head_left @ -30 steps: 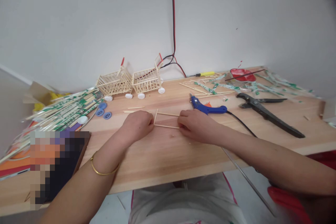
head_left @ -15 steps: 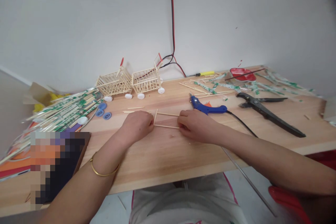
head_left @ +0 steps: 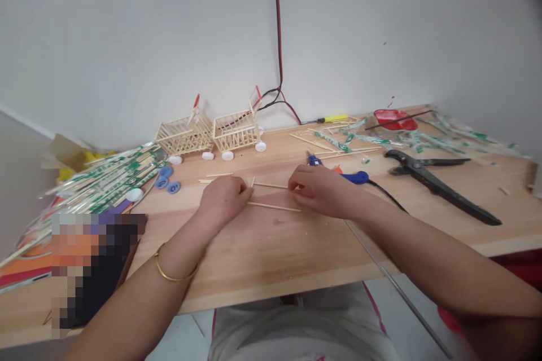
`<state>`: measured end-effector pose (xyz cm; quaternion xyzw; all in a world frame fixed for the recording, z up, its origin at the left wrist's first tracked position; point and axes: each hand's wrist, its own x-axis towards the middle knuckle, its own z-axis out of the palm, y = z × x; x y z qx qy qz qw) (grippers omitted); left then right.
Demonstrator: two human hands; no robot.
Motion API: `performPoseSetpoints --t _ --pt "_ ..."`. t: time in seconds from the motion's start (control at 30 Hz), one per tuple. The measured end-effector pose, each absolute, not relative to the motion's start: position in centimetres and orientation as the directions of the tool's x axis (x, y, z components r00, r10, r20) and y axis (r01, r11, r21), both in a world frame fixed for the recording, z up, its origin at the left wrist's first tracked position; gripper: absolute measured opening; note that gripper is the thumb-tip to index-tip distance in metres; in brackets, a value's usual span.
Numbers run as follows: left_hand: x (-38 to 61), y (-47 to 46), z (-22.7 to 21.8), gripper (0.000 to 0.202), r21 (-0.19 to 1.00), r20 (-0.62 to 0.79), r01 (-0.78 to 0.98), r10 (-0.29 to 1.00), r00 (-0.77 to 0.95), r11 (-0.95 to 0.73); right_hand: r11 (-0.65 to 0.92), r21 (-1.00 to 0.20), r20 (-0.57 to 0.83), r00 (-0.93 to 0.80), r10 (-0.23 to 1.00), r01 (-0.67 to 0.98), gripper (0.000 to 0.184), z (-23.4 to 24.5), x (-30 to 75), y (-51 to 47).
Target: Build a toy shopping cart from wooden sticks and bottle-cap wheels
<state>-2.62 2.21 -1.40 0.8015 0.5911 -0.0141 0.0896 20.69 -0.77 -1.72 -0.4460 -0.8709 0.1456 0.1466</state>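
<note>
My left hand (head_left: 223, 197) rests on the wooden table (head_left: 271, 248) with its fingers pinched on the left end of a small frame of thin wooden sticks (head_left: 271, 206). My right hand (head_left: 320, 187) lies at the frame's right side, fingers curled over the end of the upper stick (head_left: 271, 185). The lower stick runs free to the right below that hand. A gold bangle circles my left wrist.
Two stick-built carts (head_left: 210, 131) with white wheels stand by the wall. A blue glue gun (head_left: 347, 176) lies behind my right hand, black pliers (head_left: 440, 185) further right. Wrapped chopsticks (head_left: 105, 177) and blue caps (head_left: 167, 179) lie at the left, a red dish (head_left: 393, 119) far right.
My right hand has moved up and back from the lower stick's end to the upper stick. The lower stick's right end now lies uncovered. My left hand has hardly moved.
</note>
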Motion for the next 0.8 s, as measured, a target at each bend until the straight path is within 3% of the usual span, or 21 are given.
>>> performPoseSetpoints --t 0.1,0.37,0.8 --pt "-2.2 2.2 -1.7 0.029 0.118 -0.138 0.963 0.956 0.259 -0.243 0.556 -0.406 0.175 -0.536 0.826 0.725 0.010 -1.9 21.2 -0.6" --pt "-1.6 2.4 -2.0 0.025 0.079 -0.149 0.973 0.962 0.228 -0.218 0.537 -0.416 0.151 -0.526 0.837 0.734 0.012 -2.2 21.6 -0.4" --pt "-1.3 2.4 -2.1 0.022 0.111 -0.132 0.978 0.973 0.188 -0.174 0.522 -0.398 0.155 -0.506 0.849 0.754 0.015 -2.4 22.4 -0.1"
